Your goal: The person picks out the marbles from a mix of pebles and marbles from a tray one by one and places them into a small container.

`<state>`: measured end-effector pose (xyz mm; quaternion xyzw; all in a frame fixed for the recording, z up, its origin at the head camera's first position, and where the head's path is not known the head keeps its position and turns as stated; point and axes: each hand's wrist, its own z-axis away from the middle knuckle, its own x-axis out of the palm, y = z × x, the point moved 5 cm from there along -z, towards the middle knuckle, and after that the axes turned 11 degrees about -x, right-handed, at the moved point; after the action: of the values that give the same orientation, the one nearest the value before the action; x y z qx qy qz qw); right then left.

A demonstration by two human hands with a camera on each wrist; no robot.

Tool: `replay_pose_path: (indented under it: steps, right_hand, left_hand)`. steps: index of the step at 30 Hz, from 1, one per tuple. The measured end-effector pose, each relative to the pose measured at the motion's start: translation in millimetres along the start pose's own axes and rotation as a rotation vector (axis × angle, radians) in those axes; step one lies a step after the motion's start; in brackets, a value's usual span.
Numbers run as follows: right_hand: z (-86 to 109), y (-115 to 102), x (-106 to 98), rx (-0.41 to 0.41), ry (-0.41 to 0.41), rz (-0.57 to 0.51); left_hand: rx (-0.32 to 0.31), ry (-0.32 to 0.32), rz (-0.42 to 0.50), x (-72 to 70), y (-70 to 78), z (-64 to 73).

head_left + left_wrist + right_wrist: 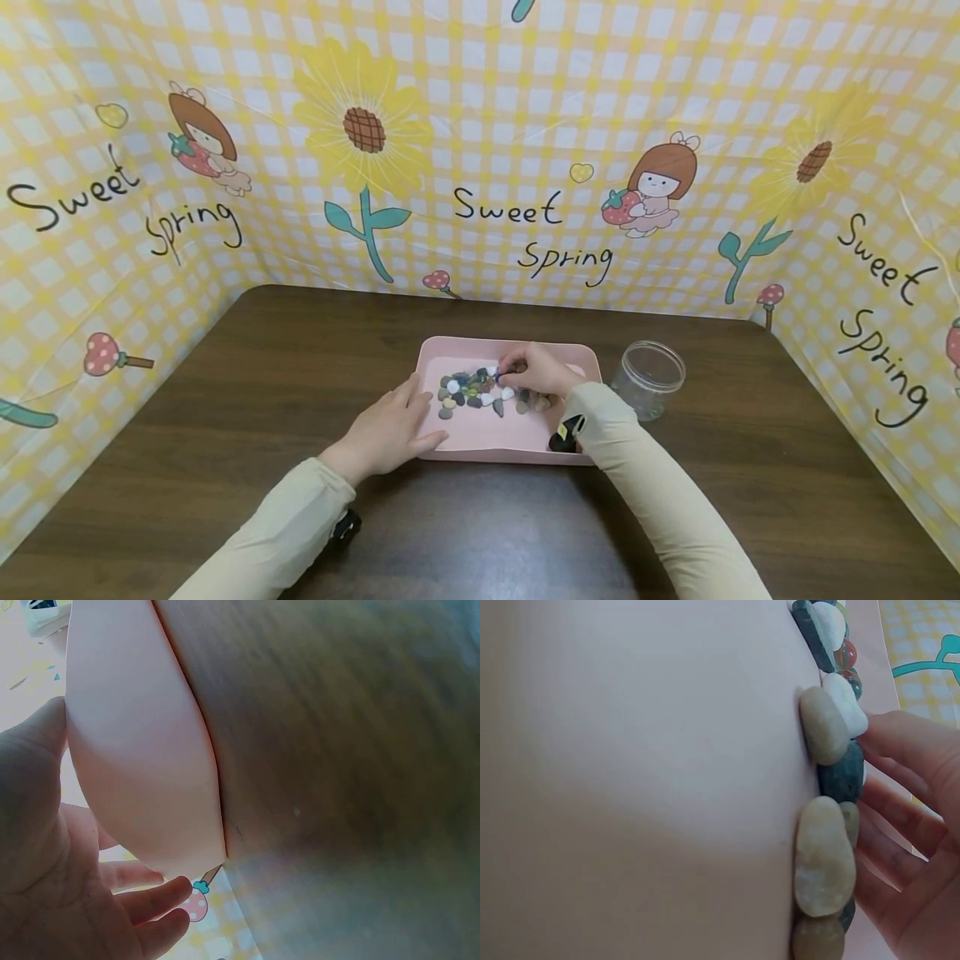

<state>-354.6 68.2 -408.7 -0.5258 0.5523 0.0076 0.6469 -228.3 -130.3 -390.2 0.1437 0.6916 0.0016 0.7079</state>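
In the head view a pink tray (487, 437) holds a spread of pebbles (824, 855) and glass marbles (847, 654). My left hand (390, 423) rests on the tray's left rim with its fingers spread, the thumb reaching toward the inside. My right hand (538, 369) is lowered into the tray from the right, its fingers bent among the stones. A small blue thing (497, 377) shows right at its fingertips; I cannot tell whether they pinch it. In the right wrist view pebbles hide those fingertips.
A clear round jar (649, 379) stands on the brown table (480, 525), right of the tray, with some greenish things at its bottom. A black wrist device (566, 435) overlaps the tray's lower right corner. Yellow checked cloth (480, 150) encloses the table's back and sides.
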Motion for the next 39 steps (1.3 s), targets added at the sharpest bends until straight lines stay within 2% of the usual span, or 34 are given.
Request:
replay_pose_path:
  steps: [8, 16, 19, 23, 39]
  right_hand:
    - [1.3, -0.4, -2.9, -0.006, 0.018, -0.027]
    - [4.5, -8.2, -11.9, -0.037, 0.054, -0.003]
    - [5.2, -9.4, -15.2, -0.05, 0.068, -0.034]
    - [5.8, -11.7, -20.0, -0.035, 0.086, -0.039]
    - [13.1, -21.0, -37.9, -0.057, 0.132, -0.038]
  left_hand:
    - [0.009, 0.007, -0.003, -0.5, 0.7, 0.0]
    - [0.009, 0.01, -0.008, -1.7, 0.8, 0.0]
    - [0.007, 0.011, -0.007, -1.2, 0.4, -0.1]
    - [0.007, 0.011, -0.005, -1.7, 0.3, -0.7]
    - [0.009, 0.005, -0.011, -2.7, 0.3, -1.6]
